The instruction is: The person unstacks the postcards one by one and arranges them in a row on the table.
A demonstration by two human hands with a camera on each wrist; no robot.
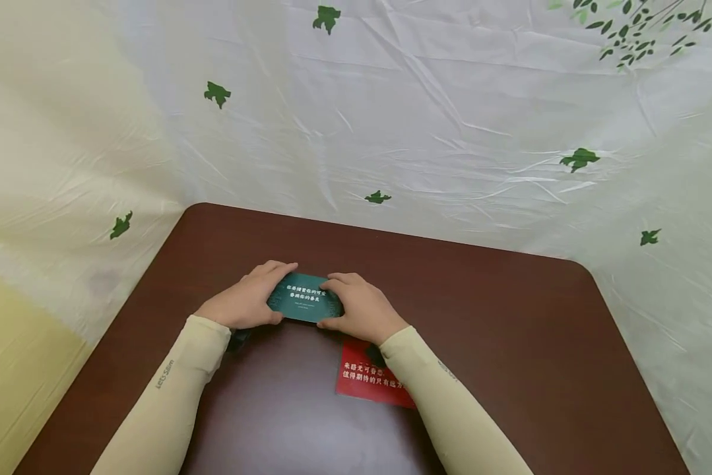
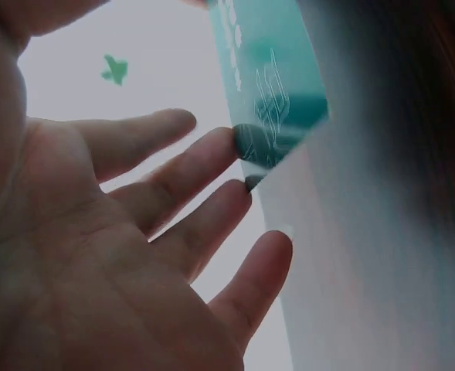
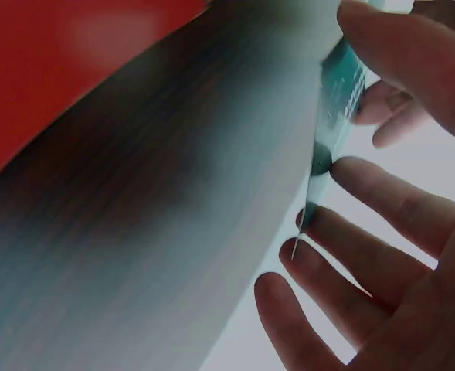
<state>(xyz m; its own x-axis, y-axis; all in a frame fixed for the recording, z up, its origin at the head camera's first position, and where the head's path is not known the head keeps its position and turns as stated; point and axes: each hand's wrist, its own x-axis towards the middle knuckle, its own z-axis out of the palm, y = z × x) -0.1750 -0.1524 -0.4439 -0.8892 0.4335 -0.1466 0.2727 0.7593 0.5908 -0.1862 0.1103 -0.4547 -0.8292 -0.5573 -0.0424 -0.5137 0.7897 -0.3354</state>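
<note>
A teal card [image 1: 304, 305] with white printed characters is between my two hands over the far half of the table, its text upright in the head view. My left hand [image 1: 245, 300] holds its left end, thumb at the lower corner and fingers along the upper one. At the other end my right hand [image 1: 369, 307] grips it, thumb under the near edge and index finger on the top. In the left wrist view, fingertips meet the edge of the glossy card [image 2: 269, 69]. The right wrist view shows the card [image 3: 337, 100] nearly edge-on against the fingertips.
A red card [image 1: 367, 382] with white characters lies on the brown table [image 1: 480, 316], partly under my right forearm. White cloth [image 1: 391, 119] with green leaf shapes hangs behind and beside the table. Small dark objects [image 1: 237, 340] show at both wrists.
</note>
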